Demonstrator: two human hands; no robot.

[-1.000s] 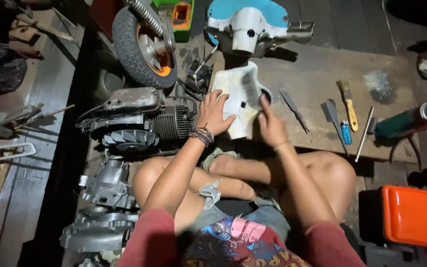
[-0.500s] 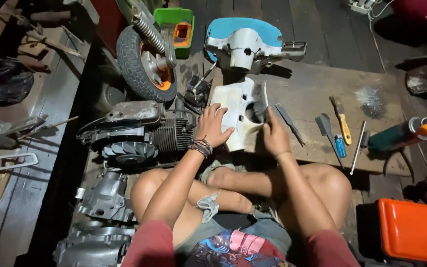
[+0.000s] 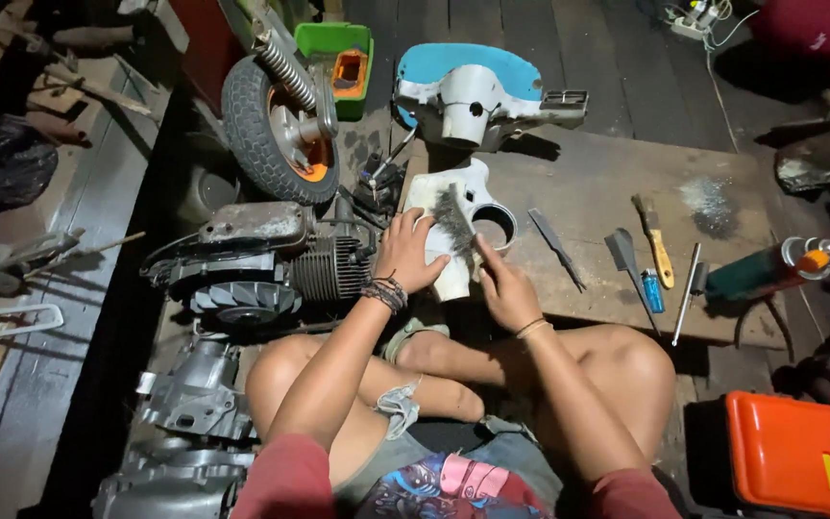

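I sit cross-legged on a wooden floor. A white plastic cover (image 3: 460, 197) with a round hole lies on the edge of a low wooden board (image 3: 598, 192) in front of me. My left hand (image 3: 405, 252) rests flat on the cover's left side, a beaded band on the wrist. At the cover's lower right edge my right hand (image 3: 503, 286) presses on it, fingers pointing up. A dark scuffed patch (image 3: 451, 223) shows between the hands.
On the board lie a metal file (image 3: 556, 247), a scraper (image 3: 623, 253), a yellow-handled brush (image 3: 655, 240), a blue lighter (image 3: 653, 290) and a green spray can (image 3: 756, 271). A blue-and-white scooter panel (image 3: 477, 91), a wheel (image 3: 276, 130) and an engine (image 3: 261, 259) stand around. Orange box (image 3: 804, 457) lower right.
The view has shifted, so everything sits lower in frame. Both hands stay on the white cover; a dark scuffed patch now shows between them where the right hand was.
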